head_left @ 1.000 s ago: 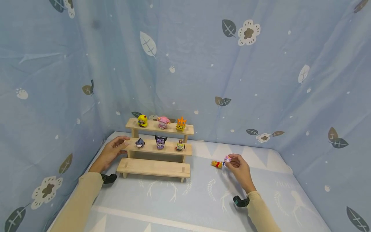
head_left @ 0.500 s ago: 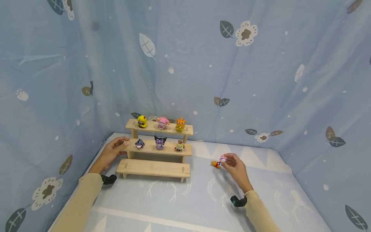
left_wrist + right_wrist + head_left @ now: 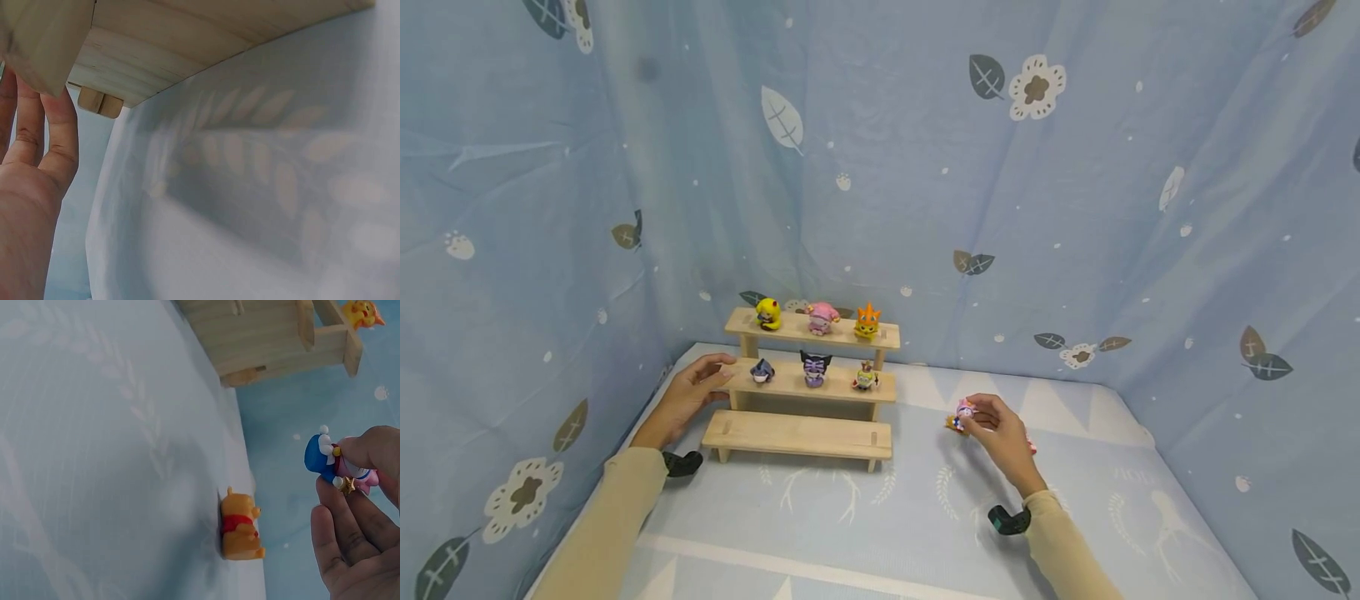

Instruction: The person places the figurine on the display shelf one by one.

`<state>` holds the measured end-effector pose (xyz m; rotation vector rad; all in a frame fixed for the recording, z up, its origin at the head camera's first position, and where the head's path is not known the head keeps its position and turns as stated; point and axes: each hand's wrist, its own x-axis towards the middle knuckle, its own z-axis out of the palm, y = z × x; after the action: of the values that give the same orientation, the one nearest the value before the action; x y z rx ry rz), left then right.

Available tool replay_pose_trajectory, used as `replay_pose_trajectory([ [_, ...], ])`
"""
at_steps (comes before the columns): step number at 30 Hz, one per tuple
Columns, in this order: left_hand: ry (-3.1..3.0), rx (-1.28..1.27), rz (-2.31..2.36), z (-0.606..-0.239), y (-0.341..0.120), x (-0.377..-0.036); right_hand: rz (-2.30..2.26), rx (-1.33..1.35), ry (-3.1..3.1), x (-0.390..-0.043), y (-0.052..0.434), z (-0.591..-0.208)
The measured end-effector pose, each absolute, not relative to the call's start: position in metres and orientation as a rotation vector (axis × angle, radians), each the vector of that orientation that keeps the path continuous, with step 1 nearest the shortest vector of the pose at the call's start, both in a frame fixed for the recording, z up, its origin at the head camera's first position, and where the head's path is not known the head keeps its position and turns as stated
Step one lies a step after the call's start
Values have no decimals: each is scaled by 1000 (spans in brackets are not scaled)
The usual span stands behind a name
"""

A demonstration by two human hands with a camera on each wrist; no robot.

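Observation:
My right hand (image 3: 1000,442) pinches a small pink, white and blue figurine (image 3: 320,456) between thumb and fingers, above the table. Just past it lies a yellow bear figurine in a red shirt (image 3: 237,526), partly covered by the held figurine in the head view. At the far left, my left hand (image 3: 688,396) touches the left end of the middle step of a three-tier wooden display stand (image 3: 797,435). In the left wrist view, its fingers reach up straight to the wood, their tips hidden by the board.
On the top step stand a yellow figurine (image 3: 768,314), a pink one (image 3: 822,318) and an orange-spiked one (image 3: 867,322). The middle step bears three more, including a purple-and-black one (image 3: 815,369). A red-pink thing (image 3: 1032,446) peeks out beside my right wrist. Patterned curtains (image 3: 880,167) hang behind.
My right hand has moved left with the figurine, now overlapping the bear figurine. A red-pink thing has come into sight behind the right wrist. My left hand stays at the stand.

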<state>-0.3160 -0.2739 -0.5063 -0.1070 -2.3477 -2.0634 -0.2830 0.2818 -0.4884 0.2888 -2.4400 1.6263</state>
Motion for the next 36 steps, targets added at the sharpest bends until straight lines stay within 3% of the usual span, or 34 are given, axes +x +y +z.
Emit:
replay_pose_trajectory([
  [36, -2338, -128, -2072, -510, -276, -319, 1561, 571, -2449, -286, 204, -475],
])
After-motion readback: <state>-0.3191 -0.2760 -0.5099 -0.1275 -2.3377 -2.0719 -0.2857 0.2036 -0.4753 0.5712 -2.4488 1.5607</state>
